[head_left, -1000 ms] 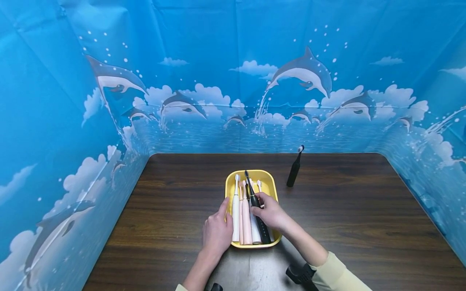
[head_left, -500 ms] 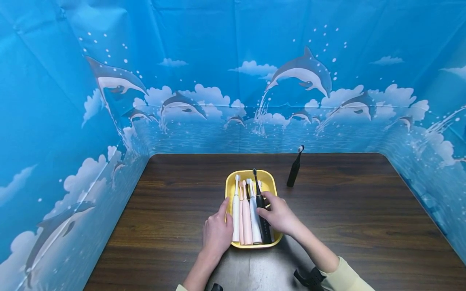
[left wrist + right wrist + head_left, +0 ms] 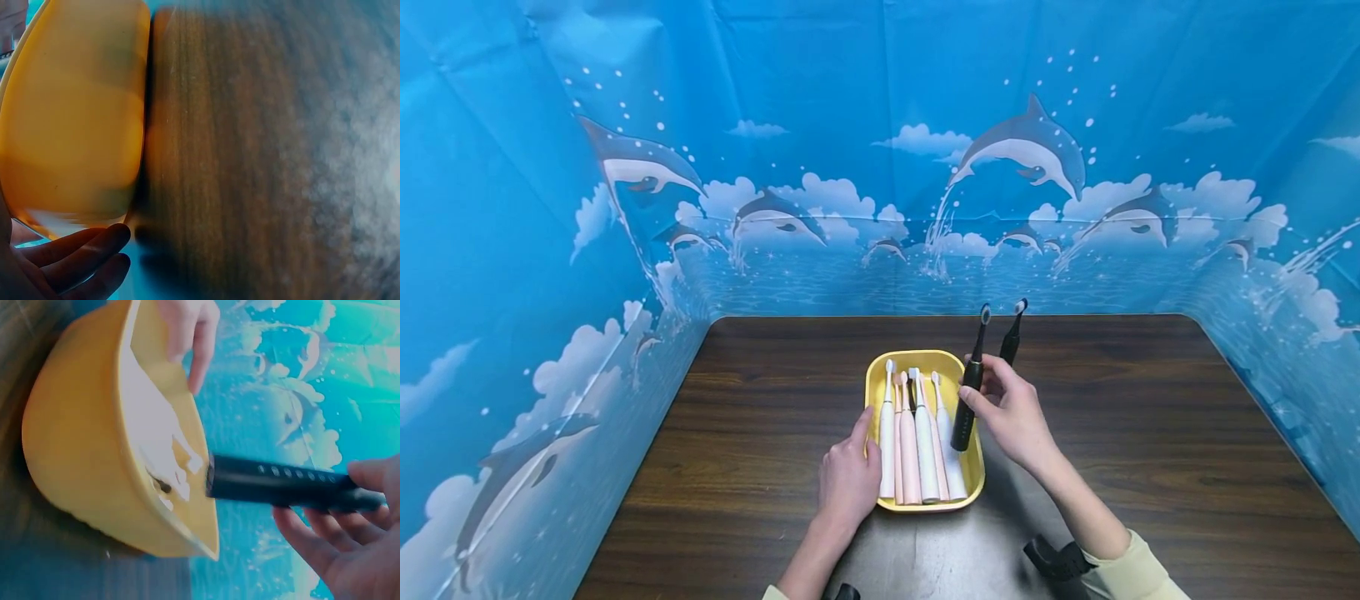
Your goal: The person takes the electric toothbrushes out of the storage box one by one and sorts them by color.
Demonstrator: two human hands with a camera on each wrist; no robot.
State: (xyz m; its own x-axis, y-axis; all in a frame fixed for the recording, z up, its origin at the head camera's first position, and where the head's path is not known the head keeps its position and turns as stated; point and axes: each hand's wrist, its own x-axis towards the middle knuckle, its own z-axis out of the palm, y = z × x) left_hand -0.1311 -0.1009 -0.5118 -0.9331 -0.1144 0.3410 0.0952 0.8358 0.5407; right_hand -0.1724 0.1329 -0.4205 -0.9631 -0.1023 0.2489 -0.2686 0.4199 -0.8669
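Note:
My right hand (image 3: pixel 1018 421) pinches a black electric toothbrush (image 3: pixel 966 417) by its handle, head up, over the right side of a yellow bin (image 3: pixel 925 507). In the right wrist view the base of this black toothbrush (image 3: pixel 250 480) points toward the bin, thumb on one side and fingers on the other. My left hand (image 3: pixel 848 479) holds the bin's left wall, thumb at the rim; in the left wrist view its fingers (image 3: pixel 94 253) lie along the outside. Several white and pink electric toothbrushes (image 3: pixel 910 454) lie side by side in the bin, heads toward the back.
Another black electric toothbrush (image 3: pixel 1011 343) stands on the dark wooden table (image 3: pixel 760 433) behind my right hand, its lower part hidden. A blue dolphin-print sheet (image 3: pixel 850 167) surrounds the table at the back and sides.
My right hand has lifted the black toothbrush off the others in the bin and moved it right and back. The white and pink brushes beneath now show. My left hand stays at the bin.

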